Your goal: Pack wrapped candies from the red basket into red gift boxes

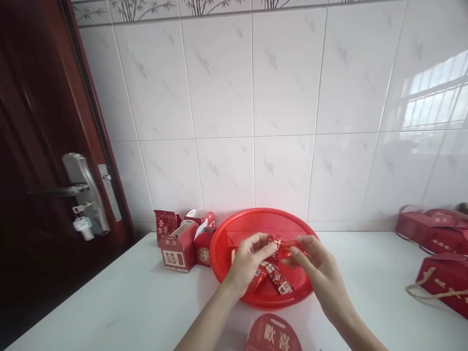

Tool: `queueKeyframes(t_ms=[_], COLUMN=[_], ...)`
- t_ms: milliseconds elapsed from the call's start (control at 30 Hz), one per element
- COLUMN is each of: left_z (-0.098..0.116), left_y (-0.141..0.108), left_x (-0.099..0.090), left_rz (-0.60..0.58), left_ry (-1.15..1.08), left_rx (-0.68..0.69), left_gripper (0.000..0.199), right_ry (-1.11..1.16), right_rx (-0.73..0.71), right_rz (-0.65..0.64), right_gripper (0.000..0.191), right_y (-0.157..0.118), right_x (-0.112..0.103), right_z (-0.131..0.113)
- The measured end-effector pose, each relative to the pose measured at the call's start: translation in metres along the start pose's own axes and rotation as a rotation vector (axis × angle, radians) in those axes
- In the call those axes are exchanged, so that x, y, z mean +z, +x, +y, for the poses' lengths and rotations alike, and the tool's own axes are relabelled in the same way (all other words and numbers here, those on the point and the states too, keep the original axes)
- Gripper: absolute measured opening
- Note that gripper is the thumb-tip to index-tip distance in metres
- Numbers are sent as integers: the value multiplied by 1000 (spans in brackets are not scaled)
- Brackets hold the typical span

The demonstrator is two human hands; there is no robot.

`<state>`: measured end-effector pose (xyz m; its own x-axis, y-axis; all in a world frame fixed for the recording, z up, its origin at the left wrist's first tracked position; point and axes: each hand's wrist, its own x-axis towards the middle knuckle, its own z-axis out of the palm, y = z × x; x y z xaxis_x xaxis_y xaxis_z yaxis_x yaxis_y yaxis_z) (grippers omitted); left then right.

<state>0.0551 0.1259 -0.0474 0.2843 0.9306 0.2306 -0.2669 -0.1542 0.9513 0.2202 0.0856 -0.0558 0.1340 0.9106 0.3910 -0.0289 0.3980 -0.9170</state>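
Observation:
Both of my hands are over a red perforated plastic basket [263,210]. My left hand [252,258] pinches a small red wrapped packet [274,240] between thumb and fingers. My right hand [314,263] has its thumb and fingers closed on a shiny red wrapper [290,245] beside that packet. Inside the basket lie a red patterned packet [277,278] with white lettering and other red packets, partly covered by my left hand. Below the basket, at the bottom edge of the view, is a red box [272,335] with gold characters and a slot handle.
Several small red gift boxes [179,248] stand left of the basket on the white table [146,302]. Larger dark red boxes [444,280], one with a rope handle, sit at the right. A tiled wall rises behind; a brown door [40,146] with a keyed lock is at the left.

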Motion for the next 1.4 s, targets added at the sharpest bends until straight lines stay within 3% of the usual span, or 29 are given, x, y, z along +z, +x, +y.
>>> queueKeyframes(t_ms=[200, 533, 867, 1400], left_z=[-1, -1, -2, -1], left_y=[1, -2, -3, -1], left_x=[0, 1, 3, 2], left_rz=[-7, 16, -20, -57], left_ry=[-39, -27, -17, 13], left_rx=[-19, -52, -25, -28], left_gripper=[35, 44, 35, 34], right_ry=[37, 14, 2, 80], right_rx=[-26, 9, 11, -74], right_rz=[-25, 21, 36, 22], right_gripper=[31, 40, 44, 39], right_y=[-1, -5, -5, -2], right_x=[4, 6, 6, 8], right_z=[1, 7, 0, 10])
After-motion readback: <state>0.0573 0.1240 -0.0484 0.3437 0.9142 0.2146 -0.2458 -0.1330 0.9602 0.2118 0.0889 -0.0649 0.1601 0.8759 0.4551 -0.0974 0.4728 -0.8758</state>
